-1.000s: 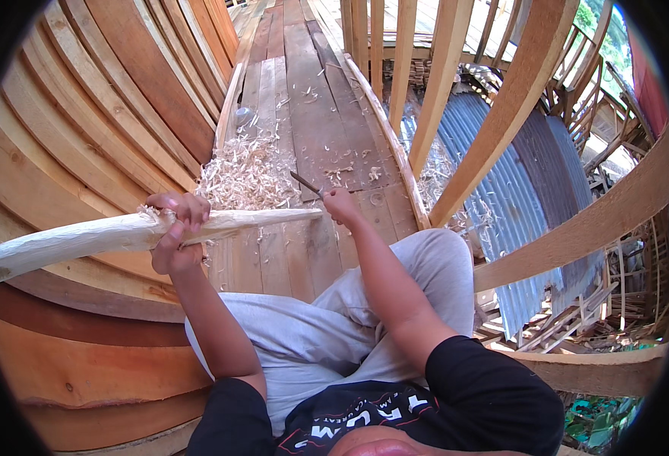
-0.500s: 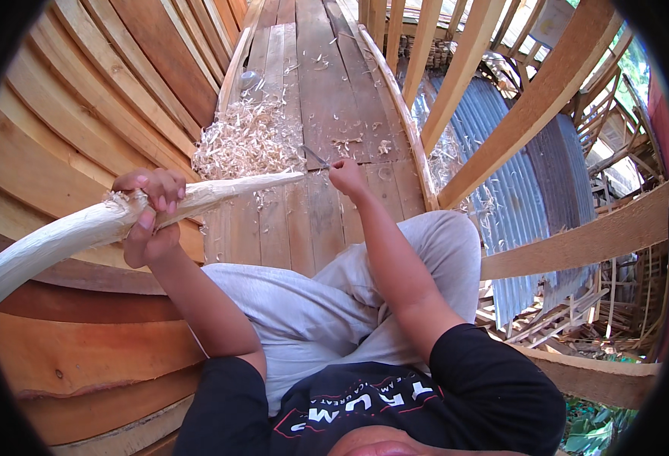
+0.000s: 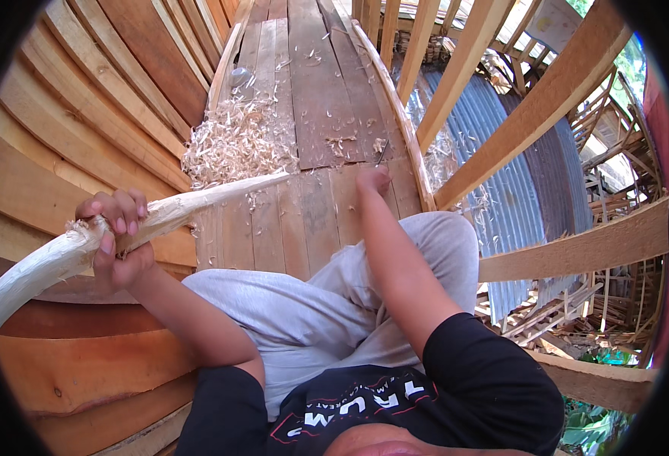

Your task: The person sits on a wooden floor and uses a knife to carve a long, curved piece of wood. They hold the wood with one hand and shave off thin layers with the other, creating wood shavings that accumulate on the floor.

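A pale, peeled wooden pole (image 3: 205, 199) runs from the left edge, where it is thick and curved, to a tapered tip over the floor. My left hand (image 3: 118, 235) is closed around it, with a rough, frayed patch of wood beside the fingers. My right hand (image 3: 373, 180) is a closed fist in front of my bent knee, apart from the tip and to its right. Out of that fist a thin dark knife blade (image 3: 382, 152) points away from me; the handle is hidden in my fingers.
Curled wood shavings (image 3: 239, 144) are heaped on the plank floor (image 3: 323, 99), with a small clear object (image 3: 240, 75) beyond them. Stacked boards (image 3: 68, 99) line my left. Slanted wooden posts (image 3: 456, 68) stand on the right, with corrugated metal sheets (image 3: 494, 175) beyond and below.
My right hand has swung right, away from the pole's tip, and the blade now points forward instead of left. My left hand and the pole have shifted slightly left.
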A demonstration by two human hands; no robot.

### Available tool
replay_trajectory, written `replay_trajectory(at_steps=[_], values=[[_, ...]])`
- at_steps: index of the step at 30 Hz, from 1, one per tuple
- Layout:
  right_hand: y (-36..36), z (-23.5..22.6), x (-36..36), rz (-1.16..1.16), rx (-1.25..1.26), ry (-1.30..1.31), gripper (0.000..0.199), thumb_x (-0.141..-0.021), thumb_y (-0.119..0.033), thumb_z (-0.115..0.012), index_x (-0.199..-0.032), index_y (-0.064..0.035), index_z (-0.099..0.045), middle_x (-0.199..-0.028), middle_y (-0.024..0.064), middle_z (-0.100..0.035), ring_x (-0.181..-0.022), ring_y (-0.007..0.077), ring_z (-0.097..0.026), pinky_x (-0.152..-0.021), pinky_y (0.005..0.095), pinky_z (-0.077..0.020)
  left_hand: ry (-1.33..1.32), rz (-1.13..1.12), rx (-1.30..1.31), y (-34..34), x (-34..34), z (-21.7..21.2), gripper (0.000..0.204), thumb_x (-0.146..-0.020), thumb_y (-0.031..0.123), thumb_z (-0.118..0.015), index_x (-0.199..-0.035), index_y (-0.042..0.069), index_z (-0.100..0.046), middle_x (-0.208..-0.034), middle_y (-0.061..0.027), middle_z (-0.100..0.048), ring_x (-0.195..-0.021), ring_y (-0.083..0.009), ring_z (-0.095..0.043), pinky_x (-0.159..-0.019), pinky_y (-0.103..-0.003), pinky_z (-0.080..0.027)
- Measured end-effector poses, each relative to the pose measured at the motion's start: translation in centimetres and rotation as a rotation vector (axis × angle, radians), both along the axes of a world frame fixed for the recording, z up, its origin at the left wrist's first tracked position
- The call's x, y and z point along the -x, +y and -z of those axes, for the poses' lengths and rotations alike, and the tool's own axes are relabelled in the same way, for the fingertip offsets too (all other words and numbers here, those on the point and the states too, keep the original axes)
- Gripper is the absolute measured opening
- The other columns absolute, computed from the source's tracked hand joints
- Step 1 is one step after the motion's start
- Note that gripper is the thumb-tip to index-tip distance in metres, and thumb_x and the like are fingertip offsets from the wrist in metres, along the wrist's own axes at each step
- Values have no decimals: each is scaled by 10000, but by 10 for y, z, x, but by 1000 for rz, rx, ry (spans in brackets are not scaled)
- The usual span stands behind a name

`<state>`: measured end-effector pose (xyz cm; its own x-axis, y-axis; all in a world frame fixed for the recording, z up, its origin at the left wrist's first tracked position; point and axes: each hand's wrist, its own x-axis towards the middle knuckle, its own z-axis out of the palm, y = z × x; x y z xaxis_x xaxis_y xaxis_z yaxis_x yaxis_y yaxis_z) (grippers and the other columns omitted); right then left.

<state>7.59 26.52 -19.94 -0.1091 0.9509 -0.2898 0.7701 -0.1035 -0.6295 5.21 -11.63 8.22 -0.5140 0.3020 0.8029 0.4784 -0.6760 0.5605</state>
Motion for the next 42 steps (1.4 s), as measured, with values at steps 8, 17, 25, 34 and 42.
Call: replay_trajectory(at_steps=[8, 17, 25, 34, 42], values=[[-22, -12, 22, -798, 41, 170, 328, -730, -222, -719, -1029, -90, -696, -943, 148, -695, -884, 248, -677, -766, 367, -522, -31, -15, -24, -4, 6, 5, 424, -768, 191, -543, -1175, 73, -527, -768, -11, -426, -679, -128, -409, -710, -343, -338], [-25, -14, 14, -229, -139, -57, 416, -772, -165, -660, -1135, 18, -569, -1077, 172, -648, -964, 289, -655, -830, 383, -525, -35, -19, -40, -14, 6, 2, 414, -772, 187, -540, -1168, 69, -543, -781, -13, -433, -693, -127, -410, -726, -341, -328], [-27, 25, 4, -275, 53, 40, 472, -735, -118, -656, -1121, 77, -465, -1029, 235, -624, -990, 311, -645, -833, 412, -531, -37, 16, -75, -12, 9, 3, 408, -765, 176, -543, -1158, 65, -552, -784, -14, -442, -710, -126, -412, -737, -339, -323], [-38, -16, -8, -402, -18, 217, 436, -723, -52, -628, -1140, -26, -503, -1045, 227, -630, -1042, 374, -605, -920, 442, -476, -72, -42, -100, -18, 5, 3, 437, -736, 192, -560, -1147, 44, -551, -780, -41, -454, -684, -153, -407, -719, -362, -332], [-2, 2, -13, -370, -175, -64, 455, -765, -236, -711, -1148, -20, -597, -1116, 218, -625, -1079, 343, -600, -922, 404, -486, -80, -53, -79, -15, -3, 0, 429, -719, 193, -563, -1126, 57, -554, -770, -17, -437, -696, -140, -404, -725, -345, -320]])
